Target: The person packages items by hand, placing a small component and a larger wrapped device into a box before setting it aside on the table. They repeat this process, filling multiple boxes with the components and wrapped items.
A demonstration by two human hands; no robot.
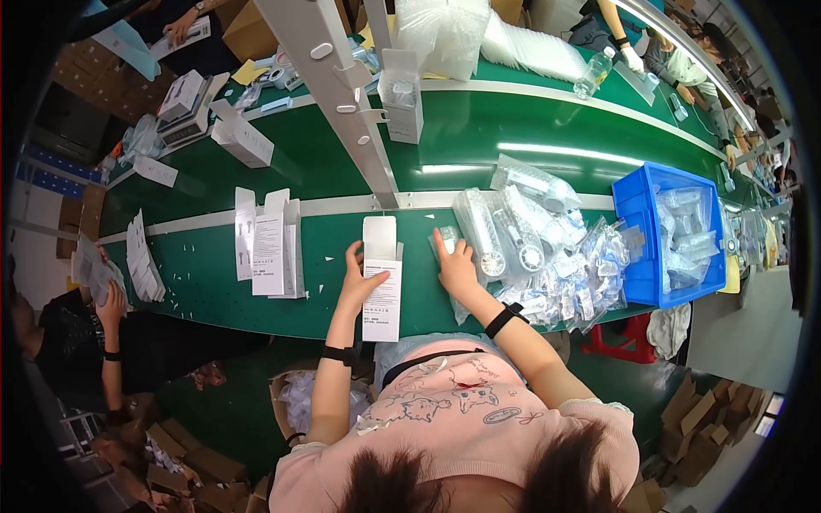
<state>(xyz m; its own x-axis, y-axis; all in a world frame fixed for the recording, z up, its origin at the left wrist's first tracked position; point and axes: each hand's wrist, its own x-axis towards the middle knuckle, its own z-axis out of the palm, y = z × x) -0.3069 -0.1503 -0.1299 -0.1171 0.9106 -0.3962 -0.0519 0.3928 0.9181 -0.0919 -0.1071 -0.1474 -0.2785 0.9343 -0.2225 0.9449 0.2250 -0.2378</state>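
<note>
My left hand (357, 278) is closed round an upright white carton (381, 299) with printed lines on its front and its top flap raised. My right hand (457, 267) has its fingers on a small clear plastic packet (448, 234) just right of the carton; what the packet holds is too small to tell. Against that hand's right side lie bubble-wrapped white cylindrical devices (483, 244), round grilled ends showing. Beyond them spreads a heap of small clear bags (581, 278) with white and blue contents.
Open white cartons (272, 248) stand left on the green table (333, 256). At right is a blue bin (637, 248) of bagged parts. A metal post (342, 94) rises ahead, with bubble wrap (534, 47) and a bottle (594, 73) behind. A co-worker's hand (109, 303) holds papers at far left.
</note>
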